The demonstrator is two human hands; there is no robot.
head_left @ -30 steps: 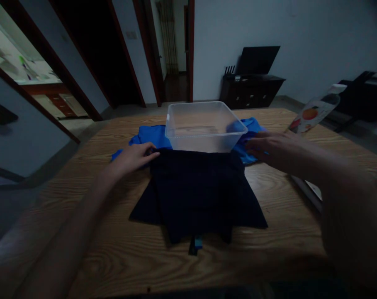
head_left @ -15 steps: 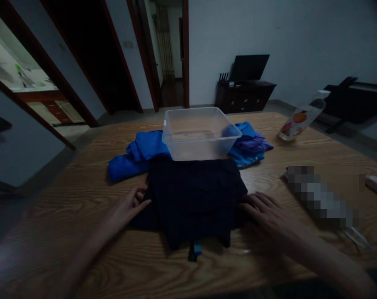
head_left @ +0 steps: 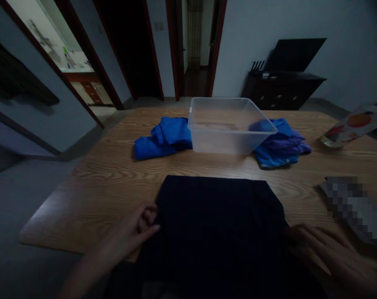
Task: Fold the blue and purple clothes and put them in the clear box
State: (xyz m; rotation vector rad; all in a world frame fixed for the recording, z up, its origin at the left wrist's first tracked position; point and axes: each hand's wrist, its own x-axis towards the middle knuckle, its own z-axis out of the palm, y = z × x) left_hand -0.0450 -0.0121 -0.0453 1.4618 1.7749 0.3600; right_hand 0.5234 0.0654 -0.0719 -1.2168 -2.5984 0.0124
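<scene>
Garment (head_left: 219, 224) has slid away from the bin (head_left: 221, 142), probably handier now; left hand (head_left: 134, 230) pinches its edge, can't tell about right hand (head_left: 329, 251).

Walls (head_left: 241, 37): plain, blue-grey in dim light.
Floor (head_left: 51, 203): grey, smooth.
Tabletop (head_left: 107, 170): wood-grained, a soft sheen at its left end.
Left doorway (head_left: 79, 62): brighter, showing a vanity (head_left: 91, 91) with red-brown drawers.
Next doorway (head_left: 134, 50): black inside.
Centre doorway (head_left: 197, 83): dark red frame, tan curtain (head_left: 195, 35) beyond.
Far right: low dark cabinet (head_left: 286, 90) bearing a black screen (head_left: 298, 54).
</scene>
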